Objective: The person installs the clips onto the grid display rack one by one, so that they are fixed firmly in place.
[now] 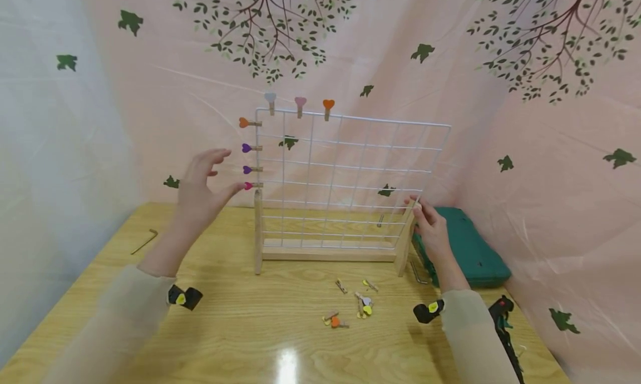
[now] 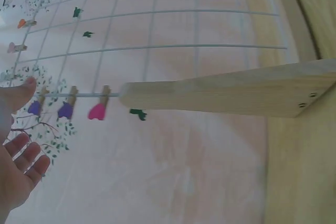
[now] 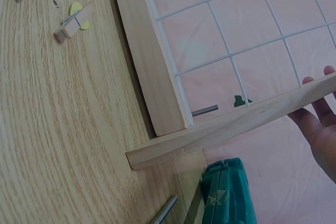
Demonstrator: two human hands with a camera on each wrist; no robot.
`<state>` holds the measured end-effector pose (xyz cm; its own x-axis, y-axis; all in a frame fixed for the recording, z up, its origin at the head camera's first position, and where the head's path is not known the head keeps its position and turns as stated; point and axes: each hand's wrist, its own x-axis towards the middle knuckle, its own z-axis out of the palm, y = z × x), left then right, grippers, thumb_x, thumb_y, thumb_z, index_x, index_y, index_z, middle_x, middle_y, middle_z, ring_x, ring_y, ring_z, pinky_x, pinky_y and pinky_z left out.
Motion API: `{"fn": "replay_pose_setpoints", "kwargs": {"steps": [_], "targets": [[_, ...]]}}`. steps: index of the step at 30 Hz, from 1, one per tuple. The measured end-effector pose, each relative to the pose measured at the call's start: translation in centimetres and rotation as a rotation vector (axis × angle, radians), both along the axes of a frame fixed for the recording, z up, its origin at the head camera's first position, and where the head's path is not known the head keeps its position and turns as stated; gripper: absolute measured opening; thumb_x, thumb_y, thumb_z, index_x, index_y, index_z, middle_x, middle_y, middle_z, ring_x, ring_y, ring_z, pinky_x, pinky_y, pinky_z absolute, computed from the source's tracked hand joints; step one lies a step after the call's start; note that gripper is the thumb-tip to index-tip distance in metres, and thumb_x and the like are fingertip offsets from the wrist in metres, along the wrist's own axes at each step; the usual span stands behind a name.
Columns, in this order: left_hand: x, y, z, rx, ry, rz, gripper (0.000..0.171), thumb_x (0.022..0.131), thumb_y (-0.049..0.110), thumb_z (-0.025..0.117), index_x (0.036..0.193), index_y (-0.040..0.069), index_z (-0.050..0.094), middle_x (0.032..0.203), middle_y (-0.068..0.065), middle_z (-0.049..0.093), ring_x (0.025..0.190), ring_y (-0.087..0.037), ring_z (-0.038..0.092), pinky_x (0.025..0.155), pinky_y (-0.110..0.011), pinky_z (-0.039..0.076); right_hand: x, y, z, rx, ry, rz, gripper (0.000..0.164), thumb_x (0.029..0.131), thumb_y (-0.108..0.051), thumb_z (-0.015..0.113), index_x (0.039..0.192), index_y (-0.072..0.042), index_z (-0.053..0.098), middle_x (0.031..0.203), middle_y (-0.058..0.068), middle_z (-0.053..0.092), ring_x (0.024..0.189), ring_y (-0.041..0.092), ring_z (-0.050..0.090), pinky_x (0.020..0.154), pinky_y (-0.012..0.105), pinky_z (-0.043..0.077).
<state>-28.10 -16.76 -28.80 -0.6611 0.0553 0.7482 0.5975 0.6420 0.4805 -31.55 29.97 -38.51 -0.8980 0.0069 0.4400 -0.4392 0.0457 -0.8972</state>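
A white wire grid stands in a wooden stand. Heart-topped clothespins are clipped along its left edge: an orange one, two purple ones, including the lower one, and a pink one lowest, just above the left post. On the top wire sit a pale clothespin, a light pink one and another orange one. My left hand is beside that left edge, fingers spread, holding nothing. With its fingers and thumb around the right post, my right hand grips the stand.
Several loose clothespins lie on the table before the stand. A green case and a hex key are at the right, near a black tool. Another hex key lies far left.
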Motion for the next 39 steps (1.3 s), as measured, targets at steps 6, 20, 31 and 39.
{"fn": "replay_pose_setpoints", "kwargs": {"steps": [6, 20, 31, 39], "targets": [[0.0, -0.6, -5.8, 0.014, -0.125, 0.000, 0.062, 0.072, 0.025, 0.074, 0.127, 0.016, 0.047, 0.123, -0.007, 0.049, 0.107, -0.026, 0.047, 0.083, -0.042, 0.044, 0.2, -0.2, 0.2, -0.004, -0.006, -0.011, 0.037, 0.093, -0.018, 0.045, 0.128, -0.008, 0.048, 0.124, 0.009, 0.054, 0.095, 0.007, 0.058, 0.068, 0.024, 0.053], [-2.7, 0.3, -12.5, -0.015, -0.336, -0.177, 0.070, 0.072, 0.027, 0.073, 0.132, 0.012, 0.039, 0.130, -0.009, 0.045, 0.112, -0.029, 0.046, 0.083, -0.044, 0.046, 0.3, -0.2, 0.3, 0.006, 0.001, -0.017, 0.036, 0.093, -0.019, 0.045, 0.128, -0.009, 0.047, 0.122, 0.006, 0.055, 0.098, 0.008, 0.057, 0.070, 0.024, 0.053], [-2.2, 1.4, -11.8, 0.104, -0.627, -0.338, 0.077, 0.077, 0.015, 0.069, 0.139, 0.006, 0.024, 0.137, -0.019, 0.032, 0.110, -0.040, 0.047, 0.081, -0.046, 0.048, 0.0, 0.0, -0.1, -0.017, -0.004, -0.001, 0.039, 0.092, -0.020, 0.046, 0.129, -0.009, 0.046, 0.126, 0.006, 0.053, 0.100, 0.008, 0.056, 0.071, 0.022, 0.052], [-3.4, 0.8, -14.1, 0.131, -0.626, -0.338, 0.081, 0.075, 0.031, 0.069, 0.140, 0.016, 0.023, 0.139, -0.012, 0.030, 0.104, -0.037, 0.051, 0.073, -0.040, 0.053, 0.9, -0.5, 0.6, -0.022, 0.001, -0.002, 0.037, 0.093, -0.013, 0.043, 0.129, -0.006, 0.046, 0.127, 0.012, 0.051, 0.098, 0.007, 0.057, 0.068, 0.023, 0.052]]}}
